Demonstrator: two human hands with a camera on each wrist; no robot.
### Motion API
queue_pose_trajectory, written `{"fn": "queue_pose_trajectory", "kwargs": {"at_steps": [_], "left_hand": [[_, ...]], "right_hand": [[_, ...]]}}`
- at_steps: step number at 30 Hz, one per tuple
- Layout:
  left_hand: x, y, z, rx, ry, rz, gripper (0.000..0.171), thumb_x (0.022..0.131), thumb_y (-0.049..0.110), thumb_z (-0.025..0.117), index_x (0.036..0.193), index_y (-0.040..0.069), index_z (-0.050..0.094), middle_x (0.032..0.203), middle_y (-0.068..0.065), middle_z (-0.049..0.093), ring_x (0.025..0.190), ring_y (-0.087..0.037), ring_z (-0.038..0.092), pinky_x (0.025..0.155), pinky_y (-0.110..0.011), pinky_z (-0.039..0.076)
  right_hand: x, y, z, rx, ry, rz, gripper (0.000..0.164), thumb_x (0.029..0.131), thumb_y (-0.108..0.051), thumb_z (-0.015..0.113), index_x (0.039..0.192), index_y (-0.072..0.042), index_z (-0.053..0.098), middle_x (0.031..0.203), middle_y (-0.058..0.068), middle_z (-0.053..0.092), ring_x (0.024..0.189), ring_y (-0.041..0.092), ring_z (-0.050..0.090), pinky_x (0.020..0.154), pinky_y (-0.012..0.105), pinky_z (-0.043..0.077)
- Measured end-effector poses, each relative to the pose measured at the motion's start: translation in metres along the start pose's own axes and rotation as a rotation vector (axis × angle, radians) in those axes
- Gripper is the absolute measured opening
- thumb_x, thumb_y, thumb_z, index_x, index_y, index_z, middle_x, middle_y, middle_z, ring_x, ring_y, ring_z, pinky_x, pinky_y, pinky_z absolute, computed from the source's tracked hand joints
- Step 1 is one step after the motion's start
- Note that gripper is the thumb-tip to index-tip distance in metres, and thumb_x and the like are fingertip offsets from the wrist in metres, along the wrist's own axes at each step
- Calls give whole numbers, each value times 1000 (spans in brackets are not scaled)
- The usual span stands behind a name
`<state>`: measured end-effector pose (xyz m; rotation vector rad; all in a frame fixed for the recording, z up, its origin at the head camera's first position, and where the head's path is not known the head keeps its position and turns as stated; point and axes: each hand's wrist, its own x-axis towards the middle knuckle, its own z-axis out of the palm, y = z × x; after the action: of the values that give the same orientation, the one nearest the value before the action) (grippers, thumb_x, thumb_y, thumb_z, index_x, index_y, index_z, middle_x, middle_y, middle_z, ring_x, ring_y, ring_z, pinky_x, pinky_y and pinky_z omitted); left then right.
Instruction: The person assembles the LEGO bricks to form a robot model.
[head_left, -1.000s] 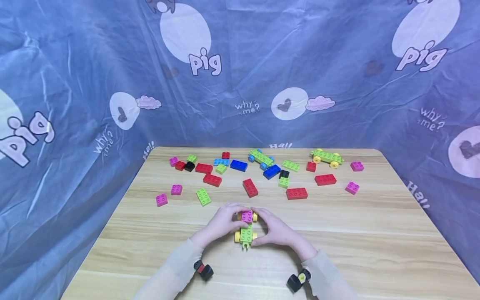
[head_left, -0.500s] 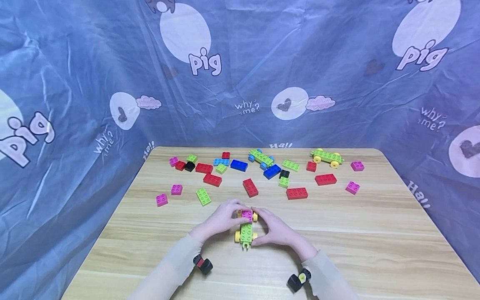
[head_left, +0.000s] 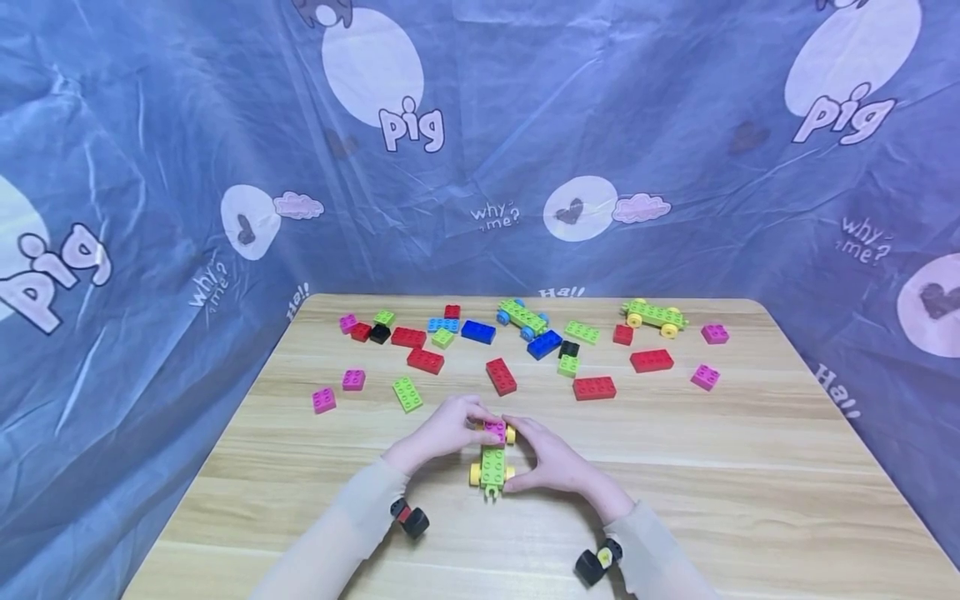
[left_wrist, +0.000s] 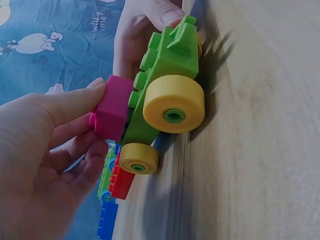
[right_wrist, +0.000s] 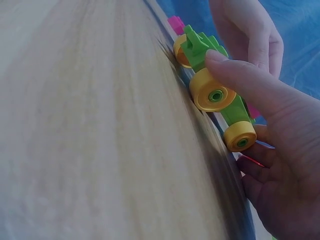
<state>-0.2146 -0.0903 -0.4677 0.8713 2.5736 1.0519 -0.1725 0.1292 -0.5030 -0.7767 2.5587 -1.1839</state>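
A lime green toy car base [head_left: 492, 468] with yellow wheels stands lengthwise on the wooden table. On its far end sits a square pink brick [left_wrist: 114, 107], pinched between the thumb and fingers of my left hand [head_left: 444, 435]. From the other side my right hand [head_left: 557, 462] holds the base, its thumb [right_wrist: 227, 65] against the near part and its fingers around the far end. In the left wrist view the pink brick is right against the studs of the base. The far wheels are partly covered by the hands.
Beyond the hands lie several loose bricks, including a red brick [head_left: 501, 377], a green brick [head_left: 407, 394] and a pink brick [head_left: 323, 400]. Farther back stand a blue-wheeled car base [head_left: 522, 317] and a yellow-wheeled one [head_left: 654, 313]. A blue printed cloth [head_left: 465, 250] surrounds the table.
My left hand has shifted slightly, its thumb moving a little away from me on the pink brick. The right hand and the car base stay in place.
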Motion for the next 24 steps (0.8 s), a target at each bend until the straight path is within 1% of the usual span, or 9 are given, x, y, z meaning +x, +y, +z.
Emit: {"fn": "queue_pose_trajectory", "kwargs": {"at_steps": [5,11,18,24], "left_hand": [[1,0,-1,-44,-3,-9,34,81,25,78,110,10,73,79,4,55,73,-9,45,67,-22,39],[-1,1,2,-69,-5,-44,35,82,26,76,112,10,72,80,1,51,75,-11,43,69,-22,38],[-5,4,7,-79,48,-4,35,83,24,75,113,6,71,83,-2,50,77,-13,44,71,-25,39],[-6,4,7,-77,45,-36,34,82,24,77,111,7,72,83,-1,50,77,-13,44,71,-26,38]], "right_hand": [[1,0,0,-8,1,3,110,65,-49,84,150,-5,30,152,17,36,140,38,33,112,58,26],[1,1,0,-10,4,-2,110,65,-48,84,150,-4,30,152,17,36,139,39,33,111,58,27],[1,1,-1,-15,14,-2,110,64,-51,84,150,-5,31,151,17,36,139,38,34,112,58,27],[0,0,0,-16,10,3,110,64,-50,84,150,-5,31,151,17,36,139,38,34,112,58,26]]}}
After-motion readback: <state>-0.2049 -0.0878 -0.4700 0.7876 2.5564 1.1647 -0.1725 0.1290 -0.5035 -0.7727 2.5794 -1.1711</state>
